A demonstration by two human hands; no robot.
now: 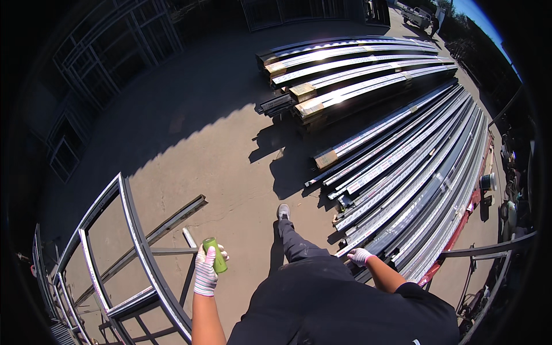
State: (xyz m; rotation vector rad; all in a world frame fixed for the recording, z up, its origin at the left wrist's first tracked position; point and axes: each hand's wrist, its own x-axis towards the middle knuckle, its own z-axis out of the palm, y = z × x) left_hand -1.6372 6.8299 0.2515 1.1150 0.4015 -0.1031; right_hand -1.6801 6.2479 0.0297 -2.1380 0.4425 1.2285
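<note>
My left hand point(206, 270), in a white glove with pink and grey stripes, is closed round a green cylinder point(217, 255) held upright, slightly tilted. Whether it is a can or a roll, I cannot tell. A metal window or door frame point(129, 230) stands left of that hand. On the other side, my right hand point(359, 257), gloved alike, hangs low by my hip with its fingers loosely extended and nothing seen in them. Nearest to it are the ends of long metal profiles point(397, 201); whether it touches them, I cannot tell.
Taped bundles of profiles point(345, 83) lie farther ahead. A dark metal bar point(175, 218) lies by the frame. At right are a bucket point(487, 181) and a metal rail point(489, 246). More frames point(109, 57) stand in shade. Far off are a person point(435, 24) and a vehicle point(415, 16).
</note>
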